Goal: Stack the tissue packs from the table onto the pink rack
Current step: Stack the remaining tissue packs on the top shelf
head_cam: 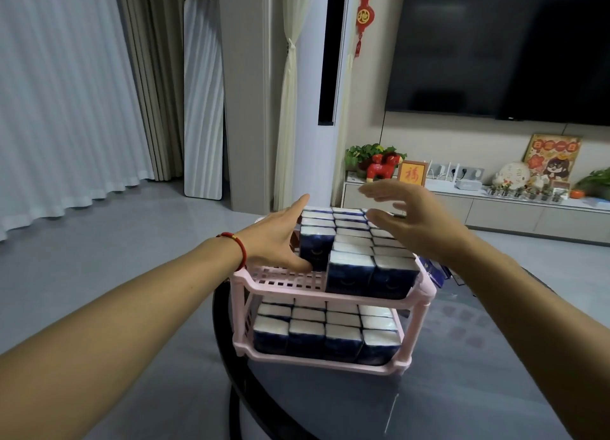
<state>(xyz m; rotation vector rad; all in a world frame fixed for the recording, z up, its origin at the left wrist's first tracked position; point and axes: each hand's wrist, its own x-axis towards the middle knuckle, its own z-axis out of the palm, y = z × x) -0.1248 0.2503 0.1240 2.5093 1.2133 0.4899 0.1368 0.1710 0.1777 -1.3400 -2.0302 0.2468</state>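
Observation:
A pink two-tier rack (284, 282) stands on a dark round table (445, 390). Its lower shelf holds several dark blue tissue packs (307, 337) with white tops. More packs (355, 268) stand in rows on the upper shelf, with a bare gap at its front left. My left hand (280, 238) lies flat against the left side of the upper rows, thumb at the front of one pack. My right hand (416, 221) hovers with straight fingers over the right rows, holding nothing.
A few blue packs (434, 271) lie on the table behind the rack's right side. Beyond the table are grey floor, a white curtain (66, 109), a standing air conditioner (317, 109), a wall TV (501, 46) and a low cabinet (495, 208) with ornaments.

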